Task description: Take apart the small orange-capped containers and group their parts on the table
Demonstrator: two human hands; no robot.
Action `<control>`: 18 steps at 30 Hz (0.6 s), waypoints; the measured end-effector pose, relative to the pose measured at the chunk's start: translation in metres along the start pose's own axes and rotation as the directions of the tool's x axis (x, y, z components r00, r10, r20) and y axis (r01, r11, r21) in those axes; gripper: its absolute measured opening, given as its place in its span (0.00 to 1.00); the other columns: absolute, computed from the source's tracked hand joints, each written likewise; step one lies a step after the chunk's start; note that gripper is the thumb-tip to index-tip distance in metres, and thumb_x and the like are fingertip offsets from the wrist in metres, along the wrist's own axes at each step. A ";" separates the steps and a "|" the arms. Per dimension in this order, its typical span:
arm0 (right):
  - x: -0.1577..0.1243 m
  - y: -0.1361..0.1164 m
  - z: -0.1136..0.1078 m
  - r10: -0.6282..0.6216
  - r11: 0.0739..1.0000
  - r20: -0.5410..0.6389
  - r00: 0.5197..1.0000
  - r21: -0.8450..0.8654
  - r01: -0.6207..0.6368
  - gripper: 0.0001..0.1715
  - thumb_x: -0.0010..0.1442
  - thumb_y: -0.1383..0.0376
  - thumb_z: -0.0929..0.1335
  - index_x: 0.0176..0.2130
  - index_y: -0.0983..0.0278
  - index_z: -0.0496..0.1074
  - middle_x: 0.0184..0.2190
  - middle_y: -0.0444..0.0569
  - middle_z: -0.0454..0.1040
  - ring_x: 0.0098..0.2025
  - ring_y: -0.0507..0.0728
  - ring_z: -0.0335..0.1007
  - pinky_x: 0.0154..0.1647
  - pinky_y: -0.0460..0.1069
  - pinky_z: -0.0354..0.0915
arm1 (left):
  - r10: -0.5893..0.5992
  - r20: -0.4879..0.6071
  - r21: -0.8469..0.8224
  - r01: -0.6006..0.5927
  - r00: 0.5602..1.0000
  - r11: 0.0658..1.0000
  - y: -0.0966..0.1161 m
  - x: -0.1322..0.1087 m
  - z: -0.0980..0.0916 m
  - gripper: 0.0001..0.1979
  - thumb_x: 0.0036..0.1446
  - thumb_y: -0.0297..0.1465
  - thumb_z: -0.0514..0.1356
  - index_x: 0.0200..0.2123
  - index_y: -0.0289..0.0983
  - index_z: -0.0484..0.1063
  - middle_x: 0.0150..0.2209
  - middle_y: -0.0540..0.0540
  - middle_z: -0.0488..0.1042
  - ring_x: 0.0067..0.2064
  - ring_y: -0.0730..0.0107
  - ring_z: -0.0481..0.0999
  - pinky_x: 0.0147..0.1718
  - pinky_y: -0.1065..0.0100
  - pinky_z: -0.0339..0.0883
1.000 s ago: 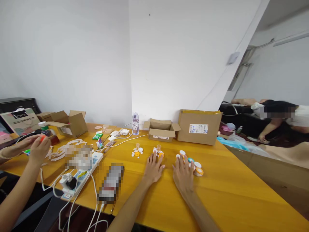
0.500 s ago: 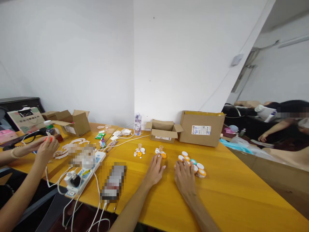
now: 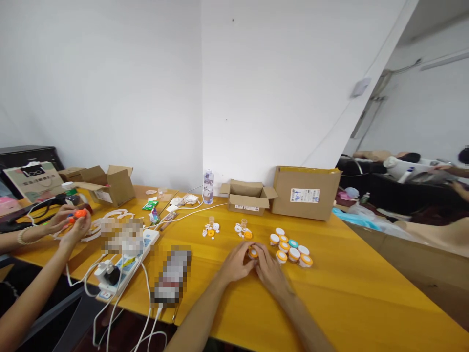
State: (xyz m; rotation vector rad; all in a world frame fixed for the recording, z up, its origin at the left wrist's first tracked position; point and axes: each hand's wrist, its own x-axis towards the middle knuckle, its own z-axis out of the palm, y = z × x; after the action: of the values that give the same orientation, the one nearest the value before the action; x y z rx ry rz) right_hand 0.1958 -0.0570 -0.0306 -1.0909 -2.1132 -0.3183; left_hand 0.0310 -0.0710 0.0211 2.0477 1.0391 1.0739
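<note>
A jar with an orange lid (image 3: 253,253) is held by the fingers of both the left hand (image 3: 237,261) and the right hand (image 3: 270,274), low at the table (image 3: 348,293), but whether it touches the wood cannot be told. More jars (image 3: 292,243) are grouped near the right hand, and small parts (image 3: 248,235) are spread behind the left hand.

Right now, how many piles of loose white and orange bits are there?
2. One pile is in front of the clear bottle; the other is between the left hand and the middle open box. None looks hidden.
</note>
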 end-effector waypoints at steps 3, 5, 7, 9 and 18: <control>-0.001 -0.003 -0.001 0.063 0.997 0.066 0.996 0.035 -0.066 0.31 0.56 0.75 0.57 0.57 0.60 0.63 0.54 0.54 0.71 0.45 0.58 0.76 0.40 0.52 0.74 | -0.022 0.000 -0.025 0.022 1.000 0.999 0.002 0.001 0.000 0.23 0.56 0.26 0.58 0.56 0.41 0.67 0.54 0.44 0.74 0.54 0.62 0.72 0.57 0.59 0.65; 0.000 -0.004 -0.002 0.080 0.994 0.093 0.992 0.068 -0.086 0.30 0.57 0.74 0.58 0.57 0.59 0.61 0.54 0.54 0.70 0.44 0.59 0.76 0.40 0.53 0.75 | -0.038 -0.007 -0.031 0.037 0.999 0.999 0.001 0.001 -0.001 0.21 0.57 0.25 0.56 0.55 0.40 0.68 0.53 0.44 0.75 0.53 0.62 0.73 0.56 0.59 0.66; 0.001 -0.004 -0.003 0.097 0.987 0.095 0.991 0.116 -0.108 0.28 0.58 0.72 0.59 0.58 0.60 0.60 0.53 0.55 0.71 0.46 0.60 0.76 0.42 0.54 0.74 | -0.046 -0.011 -0.029 0.046 0.999 0.999 0.001 0.001 -0.001 0.20 0.58 0.26 0.56 0.54 0.40 0.68 0.52 0.44 0.75 0.53 0.62 0.73 0.56 0.60 0.66; 0.001 -0.002 -0.002 0.121 0.978 0.101 0.988 0.161 -0.136 0.25 0.60 0.69 0.60 0.57 0.61 0.59 0.51 0.56 0.73 0.48 0.61 0.76 0.45 0.56 0.74 | -0.045 -0.019 -0.026 0.044 0.999 0.999 0.000 0.001 -0.001 0.18 0.59 0.26 0.56 0.53 0.40 0.69 0.52 0.44 0.75 0.52 0.62 0.73 0.55 0.60 0.66; 0.004 -0.003 -0.006 0.173 0.941 0.137 0.975 0.268 -0.205 0.18 0.62 0.67 0.60 0.52 0.60 0.63 0.43 0.54 0.77 0.44 0.61 0.77 0.43 0.56 0.73 | -0.045 -0.070 -0.055 0.041 0.997 0.998 -0.004 0.002 -0.001 0.14 0.59 0.29 0.56 0.48 0.39 0.72 0.47 0.43 0.76 0.48 0.63 0.74 0.50 0.62 0.68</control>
State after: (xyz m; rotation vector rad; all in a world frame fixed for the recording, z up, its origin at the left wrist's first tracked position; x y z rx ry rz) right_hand 0.1949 -0.0595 -0.0232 -1.1507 -2.0512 0.1356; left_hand 0.0298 -0.0667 0.0191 1.9487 1.0725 1.1475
